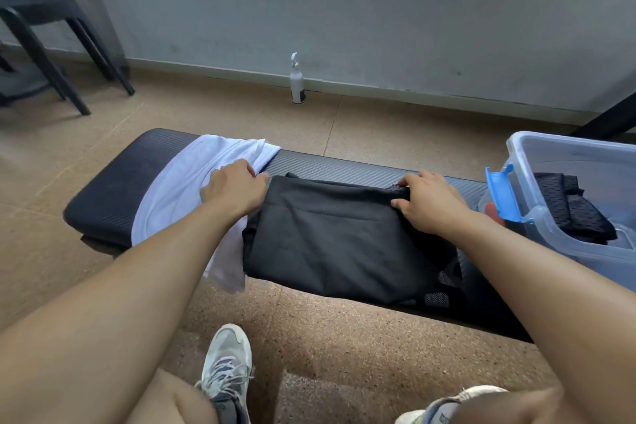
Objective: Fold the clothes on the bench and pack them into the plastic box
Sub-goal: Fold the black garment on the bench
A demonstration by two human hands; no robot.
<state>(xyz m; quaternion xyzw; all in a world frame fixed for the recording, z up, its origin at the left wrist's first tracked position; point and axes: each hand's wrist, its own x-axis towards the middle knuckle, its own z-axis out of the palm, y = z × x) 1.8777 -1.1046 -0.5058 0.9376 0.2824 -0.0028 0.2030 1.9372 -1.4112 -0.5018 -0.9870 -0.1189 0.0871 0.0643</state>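
Black fabric, a folded garment [330, 237], lies across the middle of the padded counter [103, 196], and my left hand [237, 189] has its grip pinched on the far left corner while my right hand [430, 203] has its grip curled over the far right corner, thumb tucked against the cloth. Just left of it a white shirt [179, 189] is draped over the counter, partly under my left wrist. Off to the right the plastic box [585, 251] sits against the counter's end, blue latch [506, 193] flipped up, with a black mesh piece [571, 206] lying folded inside.
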